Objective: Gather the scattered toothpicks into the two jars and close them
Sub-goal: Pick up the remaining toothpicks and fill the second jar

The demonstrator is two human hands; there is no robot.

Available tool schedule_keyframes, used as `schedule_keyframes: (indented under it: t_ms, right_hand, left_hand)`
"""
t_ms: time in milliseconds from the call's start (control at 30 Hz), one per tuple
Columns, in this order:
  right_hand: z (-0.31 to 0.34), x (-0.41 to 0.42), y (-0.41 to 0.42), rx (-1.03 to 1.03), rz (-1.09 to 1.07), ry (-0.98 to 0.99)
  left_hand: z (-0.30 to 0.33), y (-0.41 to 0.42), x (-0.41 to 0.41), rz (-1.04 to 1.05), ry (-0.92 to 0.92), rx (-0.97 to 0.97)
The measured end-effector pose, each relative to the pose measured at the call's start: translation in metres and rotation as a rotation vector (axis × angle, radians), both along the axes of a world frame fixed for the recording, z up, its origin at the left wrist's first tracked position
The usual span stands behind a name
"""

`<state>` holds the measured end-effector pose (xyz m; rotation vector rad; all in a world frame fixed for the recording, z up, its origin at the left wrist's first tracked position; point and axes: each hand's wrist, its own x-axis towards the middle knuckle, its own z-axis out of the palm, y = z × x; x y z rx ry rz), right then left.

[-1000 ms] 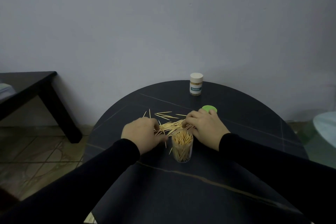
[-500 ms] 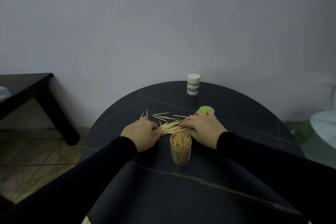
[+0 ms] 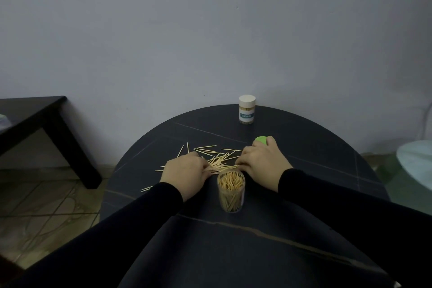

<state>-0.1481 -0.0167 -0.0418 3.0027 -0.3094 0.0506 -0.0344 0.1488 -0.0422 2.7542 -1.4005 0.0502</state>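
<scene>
While both hands lie knuckles-up on the round dark desk [image 3: 292, 229], a loose heap of toothpicks [image 3: 221, 162] sits between them. The left hand [image 3: 185, 172] has its fingers curled in against the heap's left end, and the right hand [image 3: 260, 163] curls its fingers on the right end; whether either truly pinches the sticks I cannot tell, since the fingertips are hidden. Stray toothpicks fan out behind the heap, and a few lie to the left beside the left sleeve [image 3: 131, 224]. Just in front of the heap stands the open clear jar [image 3: 231, 192], upright and partly filled. A green lid [image 3: 260, 140] lies flat behind the right hand, partly covered. Well apart, at the desk's far edge, stands the capped jar [image 3: 246, 110]
</scene>
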Motion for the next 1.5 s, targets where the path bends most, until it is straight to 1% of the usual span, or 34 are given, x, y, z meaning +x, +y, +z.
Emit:
schedule_keyframes:
  t_ms: [333,467,767,967,1133,1300,1500]
  right_hand:
    - [0.007,-0.006,-0.005,0.014,-0.042,-0.017]
    - [0.014,-0.008,-0.008,0.008,-0.047,-0.034]
    - [0.024,-0.015,-0.012,0.052,-0.089,-0.003]
    - [0.026,-0.028,-0.014,0.142,-0.137,-0.070]
    - [0.033,-0.033,-0.015,0.279,-0.196,-0.164]
    - [0.030,-0.033,-0.011,0.388,-0.224,-0.159]
    - [0.021,-0.027,-0.007,0.524,-0.256,-0.196]
  left_hand:
    - [0.004,-0.002,-0.003,0.015,-0.035,-0.061]
    - [0.010,0.000,0.000,0.038,-0.001,-0.079]
    - [0.017,0.003,0.003,0.086,0.062,-0.064]
    - [0.022,0.003,-0.001,0.092,0.080,-0.098]
    - [0.030,0.004,-0.001,0.120,0.103,-0.104]
    - [0.033,0.004,-0.003,0.119,0.098,-0.036]
    - [0.034,0.006,-0.004,0.116,0.087,-0.054]
